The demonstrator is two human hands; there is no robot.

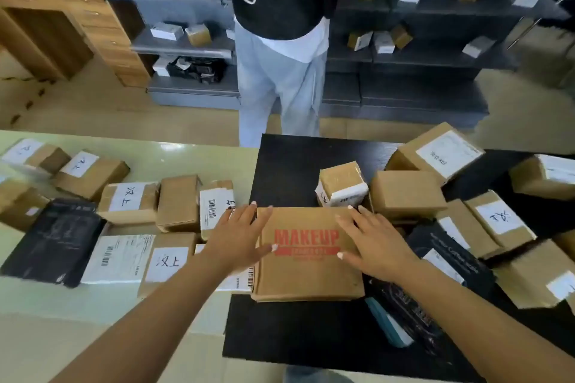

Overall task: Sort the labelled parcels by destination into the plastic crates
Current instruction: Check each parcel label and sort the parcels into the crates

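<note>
A flat brown cardboard parcel printed "MAKEUP" in red (306, 274) lies in the middle, half on a black table top (289, 165). My left hand (238, 238) rests on its left edge with straight fingers spread. My right hand (373, 242) lies on its right edge, fingers straight too. Neither hand curls round the parcel. Several labelled brown parcels (129, 200) and a black mailer bag (53, 242) lie to the left on a pale green table (93, 314). More labelled boxes (435, 149) are heaped on the right. No plastic crate is in view.
A person in a black top and light trousers (280, 71) stands just beyond the tables, an arm raised. Grey shelves with small boxes (174, 37) line the back wall. A wooden cabinet (102, 31) stands at the back left. A teal-edged item and dark bags (404, 311) lie right of the parcel.
</note>
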